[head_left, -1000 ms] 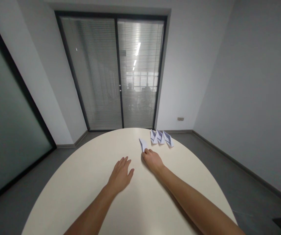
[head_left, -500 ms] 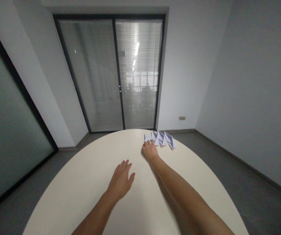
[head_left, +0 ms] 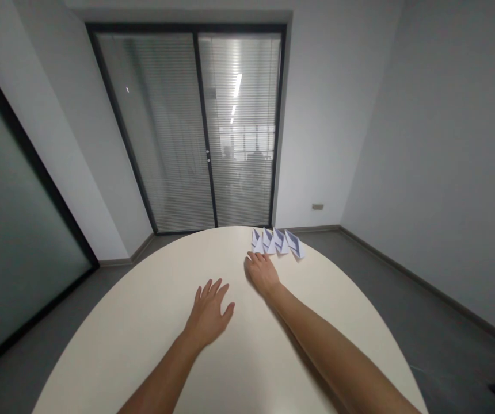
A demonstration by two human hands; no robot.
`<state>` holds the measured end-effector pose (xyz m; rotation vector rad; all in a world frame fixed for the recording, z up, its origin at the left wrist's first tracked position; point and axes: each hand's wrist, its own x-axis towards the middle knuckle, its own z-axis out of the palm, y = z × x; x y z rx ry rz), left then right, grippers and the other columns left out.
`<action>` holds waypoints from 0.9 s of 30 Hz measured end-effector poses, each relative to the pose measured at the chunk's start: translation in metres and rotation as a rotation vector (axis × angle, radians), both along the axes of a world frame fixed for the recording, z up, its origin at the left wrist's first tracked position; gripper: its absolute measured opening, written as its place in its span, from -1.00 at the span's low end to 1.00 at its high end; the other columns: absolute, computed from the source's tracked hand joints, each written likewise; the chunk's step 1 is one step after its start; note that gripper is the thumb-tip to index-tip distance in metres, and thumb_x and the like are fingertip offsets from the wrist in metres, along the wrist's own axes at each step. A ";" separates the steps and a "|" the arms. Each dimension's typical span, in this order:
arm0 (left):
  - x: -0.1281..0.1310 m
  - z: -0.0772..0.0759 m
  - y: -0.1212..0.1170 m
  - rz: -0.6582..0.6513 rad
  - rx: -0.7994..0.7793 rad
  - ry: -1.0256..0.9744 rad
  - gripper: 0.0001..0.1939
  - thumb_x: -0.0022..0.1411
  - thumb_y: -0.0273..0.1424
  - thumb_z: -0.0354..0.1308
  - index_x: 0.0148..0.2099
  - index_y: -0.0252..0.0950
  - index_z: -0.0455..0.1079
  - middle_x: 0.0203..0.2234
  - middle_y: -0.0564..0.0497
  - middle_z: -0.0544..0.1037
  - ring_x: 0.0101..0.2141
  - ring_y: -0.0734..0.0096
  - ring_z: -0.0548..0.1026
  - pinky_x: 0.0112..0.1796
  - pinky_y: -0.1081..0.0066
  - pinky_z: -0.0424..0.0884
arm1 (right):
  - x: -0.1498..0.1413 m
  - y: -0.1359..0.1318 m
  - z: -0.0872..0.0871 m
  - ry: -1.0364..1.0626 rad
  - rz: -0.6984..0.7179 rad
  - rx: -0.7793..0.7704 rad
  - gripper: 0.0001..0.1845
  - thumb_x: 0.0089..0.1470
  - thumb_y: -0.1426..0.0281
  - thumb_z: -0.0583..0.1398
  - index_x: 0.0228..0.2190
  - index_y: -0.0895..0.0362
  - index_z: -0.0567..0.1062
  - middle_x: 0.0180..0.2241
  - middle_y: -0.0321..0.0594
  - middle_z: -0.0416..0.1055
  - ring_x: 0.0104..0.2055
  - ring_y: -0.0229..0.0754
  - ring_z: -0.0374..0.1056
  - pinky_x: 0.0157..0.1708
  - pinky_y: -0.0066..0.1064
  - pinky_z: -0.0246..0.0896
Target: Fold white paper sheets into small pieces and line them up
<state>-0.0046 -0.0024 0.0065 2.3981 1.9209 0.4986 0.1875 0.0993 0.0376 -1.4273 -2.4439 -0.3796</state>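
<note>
Several folded white paper boats (head_left: 281, 241) stand in a row near the far edge of the round table (head_left: 152, 322). Just in front of the leftmost paper boat (head_left: 256, 241) is my right hand (head_left: 263, 272), its fingers stretched forward with nothing visible in them. Whether the fingertips still touch that boat, I cannot tell. My left hand (head_left: 208, 313) lies palm down over the middle of the table, fingers spread, holding nothing and apart from the boats.
Beyond the table is a dark-framed glass door (head_left: 206, 132) with blinds. A wall socket (head_left: 318, 206) sits low on the wall to its right. Grey floor (head_left: 385, 276) surrounds the table, and a frosted glass panel (head_left: 10, 230) is at the left.
My right hand has drawn back slightly from the leftmost paper boat, which now shows more fully and lines up with the others. The left hand's fingers have spread wider.
</note>
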 end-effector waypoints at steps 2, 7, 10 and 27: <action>0.003 0.002 -0.004 0.005 -0.021 0.008 -0.45 0.37 -0.17 0.00 0.33 -0.22 0.26 0.35 -0.14 0.20 0.35 -0.08 0.08 0.29 -0.14 0.00 | 0.010 -0.021 -0.002 0.027 -0.021 -0.042 -0.67 0.29 0.47 0.02 -0.03 0.21 0.51 0.15 0.07 0.36 0.11 0.03 0.28 0.07 -0.17 0.14; 0.008 0.004 -0.012 -0.011 -0.048 0.013 -0.42 0.36 -0.09 0.00 0.35 -0.12 0.23 0.38 -0.11 0.14 0.36 -0.13 0.04 0.27 -0.20 -0.03 | 0.038 -0.068 -0.017 0.167 -0.011 -0.315 -0.29 0.27 -0.01 0.06 0.27 0.17 0.27 0.31 0.11 0.15 0.34 0.20 0.05 0.24 0.03 -0.03; 0.009 0.006 -0.016 -0.032 -0.076 0.017 -0.39 0.35 -0.03 -0.02 0.37 -0.09 0.21 0.39 -0.09 0.11 0.37 -0.17 0.00 0.27 -0.22 -0.07 | 0.049 -0.082 -0.023 0.204 0.028 -0.399 -0.22 0.29 -0.06 -0.02 0.35 0.13 0.14 0.39 0.04 -0.04 0.43 0.21 -0.16 0.32 0.09 -0.23; 0.010 0.003 -0.014 -0.044 -0.124 0.028 -0.35 0.35 -0.03 -0.04 0.41 -0.08 0.13 0.41 -0.06 0.03 0.39 -0.13 -0.09 0.29 -0.17 -0.13 | 0.055 -0.083 -0.017 0.239 0.033 -0.493 -0.18 0.26 -0.08 0.00 0.36 0.12 0.10 0.42 -0.01 -0.14 0.45 0.19 -0.29 0.36 0.06 -0.34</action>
